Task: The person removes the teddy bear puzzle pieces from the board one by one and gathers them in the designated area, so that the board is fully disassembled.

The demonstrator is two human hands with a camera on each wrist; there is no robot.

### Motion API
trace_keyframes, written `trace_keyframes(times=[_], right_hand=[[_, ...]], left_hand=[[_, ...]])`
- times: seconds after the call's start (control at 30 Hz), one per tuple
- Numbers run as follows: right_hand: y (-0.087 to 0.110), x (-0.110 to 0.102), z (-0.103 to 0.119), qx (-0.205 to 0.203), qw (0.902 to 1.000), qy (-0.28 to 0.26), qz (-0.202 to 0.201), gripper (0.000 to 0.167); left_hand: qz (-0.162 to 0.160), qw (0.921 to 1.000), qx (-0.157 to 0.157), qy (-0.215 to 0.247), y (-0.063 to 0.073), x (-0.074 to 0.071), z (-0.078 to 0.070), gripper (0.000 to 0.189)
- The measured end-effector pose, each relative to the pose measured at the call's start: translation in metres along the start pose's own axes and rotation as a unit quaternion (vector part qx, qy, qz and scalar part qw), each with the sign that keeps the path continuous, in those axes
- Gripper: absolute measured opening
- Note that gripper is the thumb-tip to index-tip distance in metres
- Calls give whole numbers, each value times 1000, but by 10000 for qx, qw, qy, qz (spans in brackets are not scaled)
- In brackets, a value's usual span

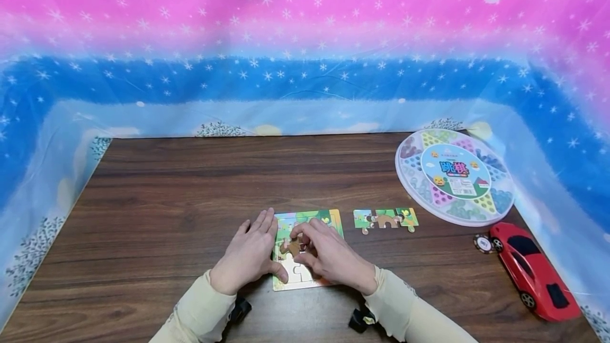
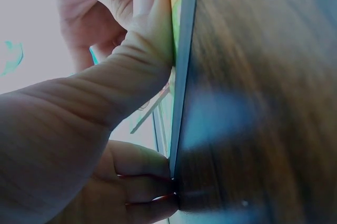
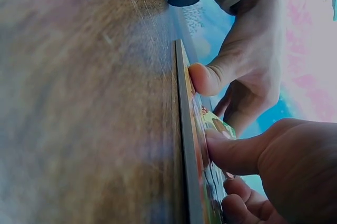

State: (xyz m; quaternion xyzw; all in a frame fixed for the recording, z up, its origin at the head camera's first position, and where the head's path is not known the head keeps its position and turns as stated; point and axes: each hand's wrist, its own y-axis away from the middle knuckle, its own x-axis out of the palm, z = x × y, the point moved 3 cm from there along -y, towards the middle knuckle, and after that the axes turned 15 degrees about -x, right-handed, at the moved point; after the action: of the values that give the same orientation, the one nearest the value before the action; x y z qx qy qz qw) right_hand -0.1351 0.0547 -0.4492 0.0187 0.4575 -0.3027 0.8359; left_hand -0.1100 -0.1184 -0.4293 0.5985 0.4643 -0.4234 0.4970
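A jigsaw puzzle board (image 1: 337,222) with a yellow-green cartoon border lies flat on the table, part of its pale base bare at the lower left. My left hand (image 1: 250,254) lies along its left edge, fingers fairly straight and thumb (image 2: 150,29) pressing on the board's face. Over the board's middle, my right hand (image 1: 331,255) pinches a puzzle piece (image 3: 220,125) with a brown animal on it. That piece is tilted up from the board in the right wrist view. Right of the board lie several joined puzzle pieces (image 1: 386,219) in a row.
A round Chinese checkers box (image 1: 455,173) with a clear lid stands at the back right. In front of it are a poker chip (image 1: 484,244) and a red toy car (image 1: 536,271). A patterned cloth (image 1: 305,78) surrounds the wooden table (image 1: 190,173).
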Motion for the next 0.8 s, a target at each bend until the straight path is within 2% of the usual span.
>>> trace_keyframes(times=[0.3, 0.53, 0.8], right_hand=[[-3, 3, 1, -333, 9977, -460, -369, 28], [-3, 4, 1, -46, 9912, -1250, -444, 22], [-2, 3, -1, 73, 9845, -1682, -495, 14]], left_hand=[[25, 10000, 1, 23, 1, 0, 0, 120], [101, 9999, -18, 24, 2, -1, -1, 120], [60, 10000, -4, 19, 1, -1, 0, 120]])
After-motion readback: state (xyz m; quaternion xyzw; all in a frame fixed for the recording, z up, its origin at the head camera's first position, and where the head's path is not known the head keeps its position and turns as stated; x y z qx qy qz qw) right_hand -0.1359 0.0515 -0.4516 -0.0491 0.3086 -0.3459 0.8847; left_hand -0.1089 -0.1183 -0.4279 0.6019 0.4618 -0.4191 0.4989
